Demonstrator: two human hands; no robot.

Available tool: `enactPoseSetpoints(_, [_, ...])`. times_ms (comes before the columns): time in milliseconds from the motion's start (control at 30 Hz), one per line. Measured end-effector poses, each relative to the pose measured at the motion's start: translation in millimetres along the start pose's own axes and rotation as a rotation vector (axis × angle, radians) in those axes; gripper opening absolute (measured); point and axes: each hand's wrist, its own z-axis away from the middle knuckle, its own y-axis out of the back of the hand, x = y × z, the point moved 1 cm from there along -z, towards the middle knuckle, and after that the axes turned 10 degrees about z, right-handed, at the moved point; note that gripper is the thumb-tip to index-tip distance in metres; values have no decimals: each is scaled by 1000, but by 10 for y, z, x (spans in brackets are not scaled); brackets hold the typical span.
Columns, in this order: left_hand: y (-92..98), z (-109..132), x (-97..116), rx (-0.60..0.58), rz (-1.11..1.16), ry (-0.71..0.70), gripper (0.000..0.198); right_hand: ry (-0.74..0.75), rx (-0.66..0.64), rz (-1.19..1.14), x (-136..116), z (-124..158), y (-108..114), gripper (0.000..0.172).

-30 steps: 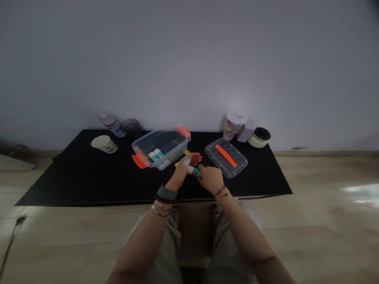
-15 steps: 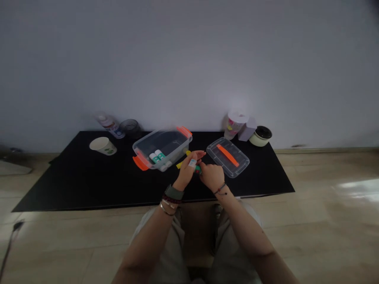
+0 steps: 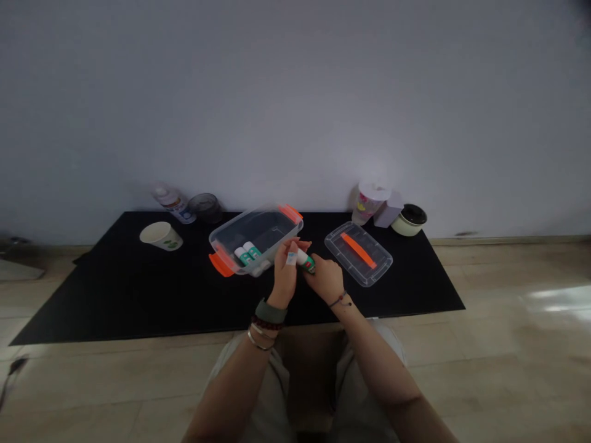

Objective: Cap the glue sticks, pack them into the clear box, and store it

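A glue stick point(image 3: 306, 261) with a green label and white end is held between my two hands. My left hand point(image 3: 285, 271), with a white patch around its thumb, is closed on the white end. The fingers of my right hand point(image 3: 327, 277) are wrapped round the green end. Two similar green-and-white glue sticks point(image 3: 248, 253) lie side by side in the clear plastic box point(image 3: 229, 231) just left of my hands. To the right rests the box's clear lid point(image 3: 379, 266) with an orange handle point(image 3: 358, 250).
A paper cup point(image 3: 161, 236), a spray bottle point(image 3: 173, 203) and a dark glass bowl point(image 3: 205, 207) stand at the left on the black tabletop point(image 3: 138, 301). Back right are a patterned clear cup point(image 3: 366, 203), a pale box point(image 3: 388, 209) and a cream pot with a black lid point(image 3: 409, 219).
More of the glue stick shows between my hands. My left hand has turned more upright, and the yellow pieces seen beside it before are out of sight. The view has shifted slightly.
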Motion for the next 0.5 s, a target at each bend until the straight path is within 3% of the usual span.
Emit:
enactPoseSetpoints(233, [-34, 118, -22, -135, -160, 14, 44, -64, -2, -151, 95, -20, 0, 32])
enactPoseSetpoints(367, [10, 92, 26, -189, -209, 47, 45, -2, 1, -298, 174, -55, -77, 18])
enactPoseSetpoints(433, [55, 71, 79, -209, -244, 52, 45, 56, -72, -510, 184, -91, -142, 9])
enactPoseSetpoints(500, [101, 46, 143, -247, -256, 63, 45, 135, -272, -844, 165, -124, -213, 18])
